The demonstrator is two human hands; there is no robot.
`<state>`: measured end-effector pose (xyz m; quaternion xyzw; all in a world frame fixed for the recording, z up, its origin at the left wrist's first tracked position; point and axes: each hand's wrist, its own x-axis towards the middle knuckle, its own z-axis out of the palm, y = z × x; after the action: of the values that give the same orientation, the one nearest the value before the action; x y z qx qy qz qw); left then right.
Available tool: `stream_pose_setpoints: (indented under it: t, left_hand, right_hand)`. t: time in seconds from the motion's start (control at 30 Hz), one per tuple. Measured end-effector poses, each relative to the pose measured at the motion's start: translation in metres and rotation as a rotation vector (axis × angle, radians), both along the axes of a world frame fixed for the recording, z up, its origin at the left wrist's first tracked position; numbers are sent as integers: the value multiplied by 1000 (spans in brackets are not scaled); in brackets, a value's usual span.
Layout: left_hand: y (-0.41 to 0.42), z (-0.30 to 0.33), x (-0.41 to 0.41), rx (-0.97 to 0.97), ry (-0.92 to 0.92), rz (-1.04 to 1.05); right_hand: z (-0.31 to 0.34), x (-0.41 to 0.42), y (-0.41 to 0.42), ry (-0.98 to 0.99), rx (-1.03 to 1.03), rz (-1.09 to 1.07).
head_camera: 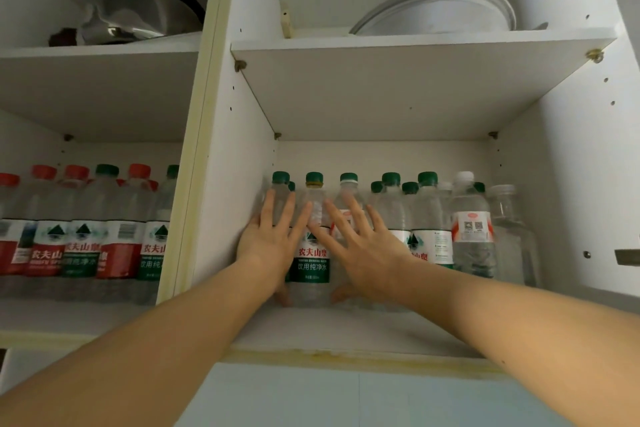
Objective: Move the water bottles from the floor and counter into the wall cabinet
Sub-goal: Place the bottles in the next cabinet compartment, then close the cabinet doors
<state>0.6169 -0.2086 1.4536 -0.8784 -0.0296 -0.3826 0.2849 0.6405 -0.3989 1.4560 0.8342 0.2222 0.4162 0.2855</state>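
Fingers (277, 208) of two hands against bottles (313, 253)

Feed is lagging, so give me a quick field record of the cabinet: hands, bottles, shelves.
left hand: open, fingers spread flat on bottles
right hand: open, fingers spread flat on bottles
green-label bottle: upright between the hands
right compartment lower shelf: upright bottles, mostly green caps
left compartment: red- and green-capped bottles
upper shelves: metal pot, white plates

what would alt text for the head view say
Both hands, left hand and right hand, press flat with straight fingers against water bottles on the lower shelf of an open wall cabinet. A white bowl sits on the shelf above.
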Motion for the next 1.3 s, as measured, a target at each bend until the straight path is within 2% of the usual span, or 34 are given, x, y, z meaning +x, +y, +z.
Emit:
stream_pose_setpoints:
  t: [0.23, 0.33, 0.5, 0.63, 0.7, 0.8, 0.93, 1.1, 1.2, 1.3]
  left_hand:
    - [5, -11, -5, -68, 8, -258]
    - [-3, -11, -3, -82, 18, -284]
    - [-12, -6, -2, -126, 21, -261]
    - [-14, -8, -15, -152, 25, -287]
    - [-15, -8, -28, -202, -12, -374]
    - [-15, -6, -53, -363, -44, -619]
    - [-9, -6, -97, -842, 124, -1078]
    - [-25, -22, -150, -1237, 188, -1419]
    - [-54, -31, -185, -1401, 315, -1551]
    - [-92, -43, -222, -1461, 404, -1688]
  right_hand:
    - [1, -10, -23, -28, 42, 28]
    - [-1, -19, -45, -35, 213, -77]
    - [-9, -32, -59, 119, 526, -171]
    - [-2, -53, -52, 190, 507, -208]
    - [1, -70, -46, 215, 522, -212]
    - [1, -105, -37, 213, 576, -184]
    - [-14, -167, -35, 118, 638, -150]
    - [-32, -259, -38, 40, 755, -89]
    - [-36, -325, -47, -51, 873, 8]
    - [-39, -393, -62, -212, 974, 105]
